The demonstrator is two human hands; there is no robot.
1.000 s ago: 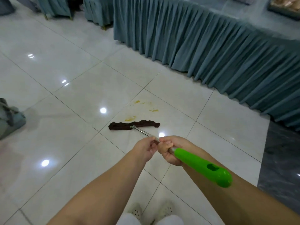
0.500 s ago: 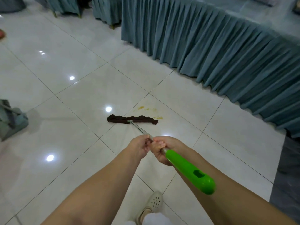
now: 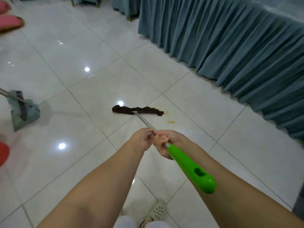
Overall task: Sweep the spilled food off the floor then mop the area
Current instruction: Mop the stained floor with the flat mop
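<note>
A mop with a dark brown cloth head (image 3: 137, 110) lies flat on the white tiled floor (image 3: 69, 51) ahead of me. Its thin metal shaft (image 3: 143, 120) runs back to a bright green handle (image 3: 190, 170). My left hand (image 3: 141, 140) grips the metal shaft, and my right hand (image 3: 166, 143) grips it just behind, at the top of the green handle. Yellow food smears (image 3: 171, 121) sit on the tile just right of the mop head, and one patch touches the head's right end.
A long table with a pleated teal skirt (image 3: 238, 46) runs along the right. A teal dustpan with a brush (image 3: 21, 111) stands on the floor at the left. Pink cushions (image 3: 9, 22) lie top left. My shoe (image 3: 157, 211) is at the bottom.
The mop head has slid forward over the yellow smears, so fewer show beyond it. My view has swung left, bringing the dustpan and pink cushions into sight.
</note>
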